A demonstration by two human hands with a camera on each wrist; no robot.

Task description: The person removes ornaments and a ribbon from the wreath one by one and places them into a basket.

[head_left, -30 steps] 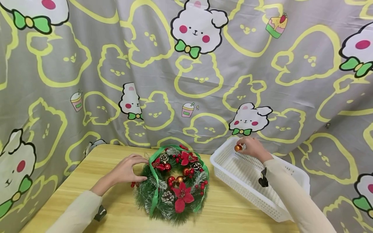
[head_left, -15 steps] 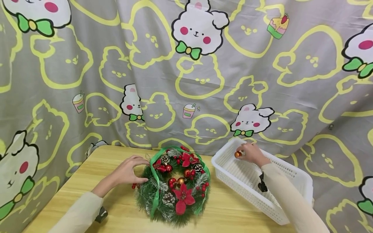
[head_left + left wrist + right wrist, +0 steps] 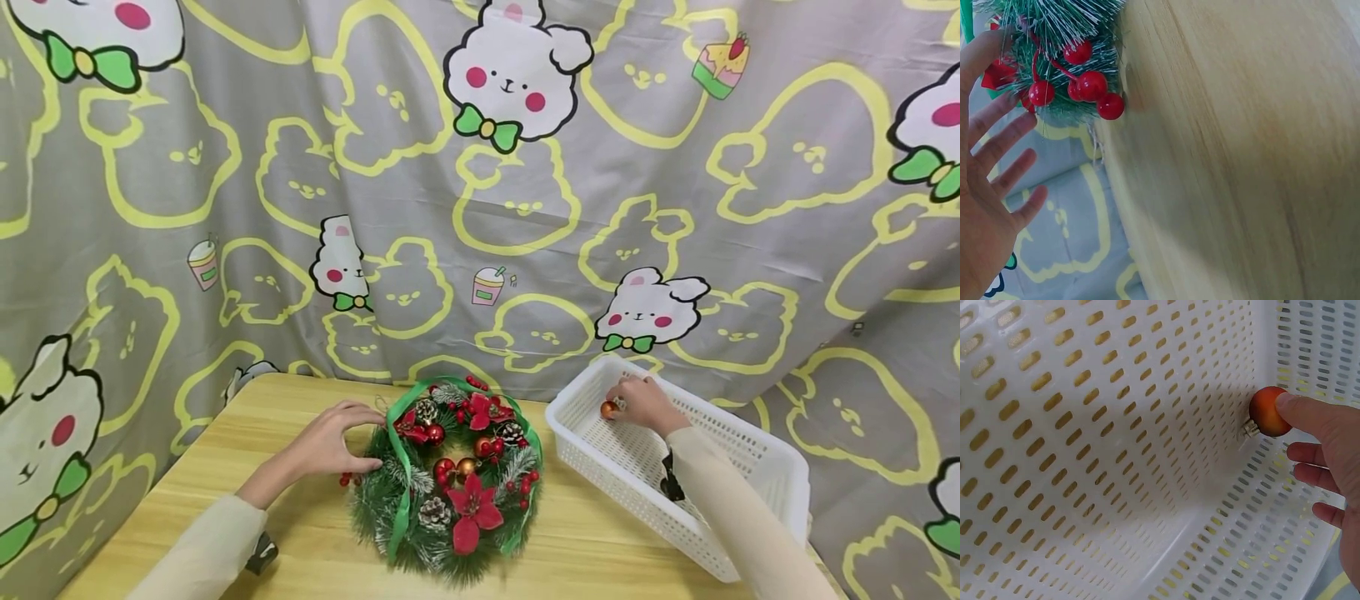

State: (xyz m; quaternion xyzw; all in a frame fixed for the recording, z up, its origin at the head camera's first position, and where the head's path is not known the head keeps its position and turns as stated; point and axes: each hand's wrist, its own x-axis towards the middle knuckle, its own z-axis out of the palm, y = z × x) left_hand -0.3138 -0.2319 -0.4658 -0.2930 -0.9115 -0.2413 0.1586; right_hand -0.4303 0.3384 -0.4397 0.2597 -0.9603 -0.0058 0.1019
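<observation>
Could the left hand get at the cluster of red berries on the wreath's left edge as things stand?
Probably yes: the left hand rests open on the wreath right beside the red berries, with only bare table around them.

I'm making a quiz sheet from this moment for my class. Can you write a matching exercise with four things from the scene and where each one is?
Things:
1. orange ball
2. wreath
3. basket
4. left hand

Places:
A. flat on the table, in the middle
B. on the table's right side
C. at the wreath's left edge
D. inside the basket, at the right hand's fingertips

Pairs: 1-D, 2-A, 3-B, 4-C
</observation>
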